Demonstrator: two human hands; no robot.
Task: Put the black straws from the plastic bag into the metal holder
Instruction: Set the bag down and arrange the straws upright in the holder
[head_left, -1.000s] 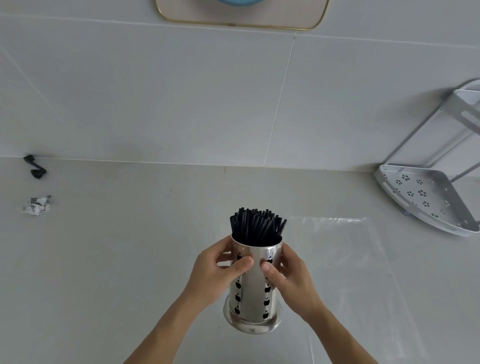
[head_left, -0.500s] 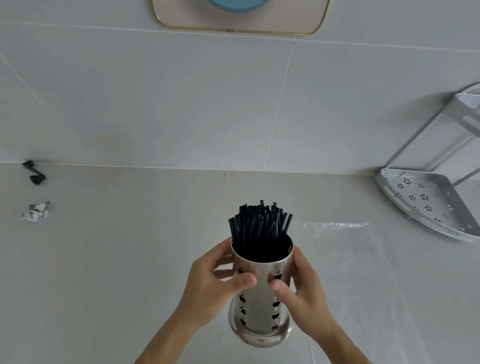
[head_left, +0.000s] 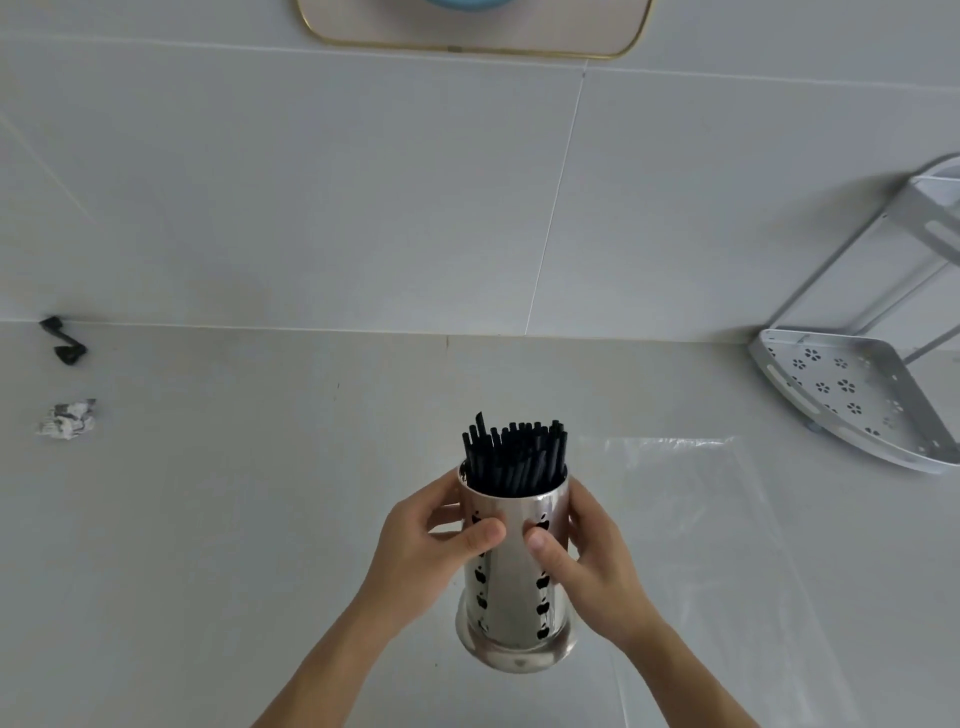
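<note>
A shiny metal holder (head_left: 511, 582) with apple-shaped cut-outs stands upright on the pale counter near its front middle. Several black straws (head_left: 514, 454) stick up out of its top, one a little taller at the left. My left hand (head_left: 428, 551) grips the holder's left side and my right hand (head_left: 589, 561) grips its right side, thumbs on the front wall. The clear plastic bag (head_left: 696, 525) lies flat on the counter just right of the holder; no straws show in it.
A white perforated corner shelf (head_left: 852, 395) stands at the right against the tiled wall. A crumpled paper scrap (head_left: 67, 420) and a small black bent piece (head_left: 65, 340) lie at the far left. A gold-rimmed board (head_left: 467, 31) hangs above.
Both hands lifted the holder slightly and tilted it toward me half a second ago; now it sits upright again. The straws have shifted and settled inside.
</note>
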